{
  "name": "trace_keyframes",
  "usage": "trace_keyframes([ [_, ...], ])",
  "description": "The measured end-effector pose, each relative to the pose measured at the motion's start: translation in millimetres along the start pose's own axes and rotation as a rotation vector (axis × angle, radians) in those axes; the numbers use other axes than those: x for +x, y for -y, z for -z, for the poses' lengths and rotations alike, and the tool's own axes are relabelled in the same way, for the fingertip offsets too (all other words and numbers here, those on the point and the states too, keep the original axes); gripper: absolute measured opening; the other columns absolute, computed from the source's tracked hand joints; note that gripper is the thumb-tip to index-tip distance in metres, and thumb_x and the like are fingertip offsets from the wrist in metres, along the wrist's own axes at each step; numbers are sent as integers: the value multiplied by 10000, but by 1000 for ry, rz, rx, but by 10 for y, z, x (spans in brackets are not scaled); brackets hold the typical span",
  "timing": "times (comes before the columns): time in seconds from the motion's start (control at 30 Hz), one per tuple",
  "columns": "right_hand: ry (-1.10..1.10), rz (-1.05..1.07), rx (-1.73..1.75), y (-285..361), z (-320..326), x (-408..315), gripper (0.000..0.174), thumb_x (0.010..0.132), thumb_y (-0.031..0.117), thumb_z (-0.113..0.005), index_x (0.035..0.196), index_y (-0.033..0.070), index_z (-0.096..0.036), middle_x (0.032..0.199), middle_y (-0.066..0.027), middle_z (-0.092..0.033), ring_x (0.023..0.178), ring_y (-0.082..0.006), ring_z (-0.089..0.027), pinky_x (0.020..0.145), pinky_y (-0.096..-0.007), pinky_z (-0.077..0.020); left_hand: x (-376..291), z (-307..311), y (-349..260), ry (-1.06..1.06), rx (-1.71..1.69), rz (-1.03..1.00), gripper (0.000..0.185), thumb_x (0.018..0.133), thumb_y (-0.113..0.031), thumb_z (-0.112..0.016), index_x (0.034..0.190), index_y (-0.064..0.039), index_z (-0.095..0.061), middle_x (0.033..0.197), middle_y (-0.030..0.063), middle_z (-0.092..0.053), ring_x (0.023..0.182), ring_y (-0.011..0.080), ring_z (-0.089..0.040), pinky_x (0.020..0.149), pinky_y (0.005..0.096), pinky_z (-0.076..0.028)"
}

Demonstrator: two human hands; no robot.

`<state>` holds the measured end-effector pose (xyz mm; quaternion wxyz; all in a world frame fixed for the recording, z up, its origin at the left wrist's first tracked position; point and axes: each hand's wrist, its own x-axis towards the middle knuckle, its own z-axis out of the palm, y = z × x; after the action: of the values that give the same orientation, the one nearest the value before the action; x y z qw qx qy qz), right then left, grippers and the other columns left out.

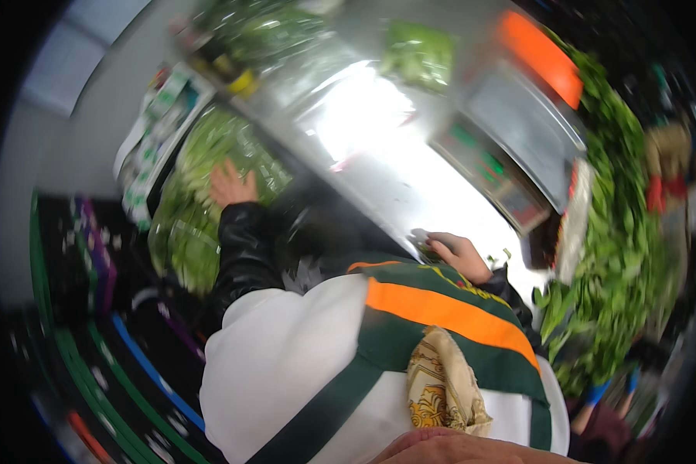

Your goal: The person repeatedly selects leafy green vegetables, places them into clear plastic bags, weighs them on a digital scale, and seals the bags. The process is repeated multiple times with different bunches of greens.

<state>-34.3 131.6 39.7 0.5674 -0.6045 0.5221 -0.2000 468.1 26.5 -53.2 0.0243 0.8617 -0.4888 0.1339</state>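
Observation:
My left hand lies flat with its fingers apart on clear plastic bags of leafy greens, piled to my left. My right hand is at the near edge of the shiny metal table, fingers bent. A small greyish, blurred thing shows at its fingertips; whether the hand grips it cannot be made out. Across the table from that hand sits a weighing scale with green lit digits and a metal pan.
A bag of cut greens lies on the table's far part, near more bagged greens. Loose leafy stalks heap at the right. A white box stands left, above stacked dark crates. An orange object is beyond the scale.

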Motion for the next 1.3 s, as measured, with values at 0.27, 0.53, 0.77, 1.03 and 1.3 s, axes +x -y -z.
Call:
trace_keyframes([
  [0.27,-1161,241,-619,-209,888,-453,547,797,141,-707,1281,-16,-506,1283,-213,-532,1207,-353,-500,1009,-412,-390,145,-234,-228,-178,-33,118,734,850,-540,-575,1458,-199,-345,1487,162,-326,1377,348,-288,1049,625,-259],
  [0.53,-1564,-134,-315,-860,1728,-942,258,935,146,-504,1105,6,-638,1043,-210,-654,955,-360,-633,833,-377,-490,-354,1071,-2117,-107,-1002,-577,642,843,-92,-631,1411,7,-351,1448,261,-316,1382,399,-254,1111,479,-235],
  [0.77,-613,99,-409,-428,790,-770,226,861,224,-562,1027,106,-661,937,-173,-652,878,-361,-626,796,-441,-489,-1471,2308,-3198,158,-1261,-1638,486,831,-22,-598,1302,21,-485,1357,229,-471,1302,415,-400,1080,455,-310],
  [1.03,-1815,-250,-277,-1441,1120,-2831,287,829,216,-649,1042,26,-671,998,-173,-651,931,-326,-608,822,-399,-472,-1900,1220,-3230,870,-477,-1744,549,874,-165,-615,1361,3,-426,1367,244,-452,1289,437,-388,1068,450,-325],
  [1.3,-1599,-1539,-866,-2878,919,-4644,343,780,238,-667,1078,69,-658,984,-175,-663,925,-360,-616,889,-490,-446,-1438,1350,-2992,1083,-513,-1206,404,913,-172,-590,1266,22,-546,1165,187,-640,1091,294,-614,930,346,-462],
])
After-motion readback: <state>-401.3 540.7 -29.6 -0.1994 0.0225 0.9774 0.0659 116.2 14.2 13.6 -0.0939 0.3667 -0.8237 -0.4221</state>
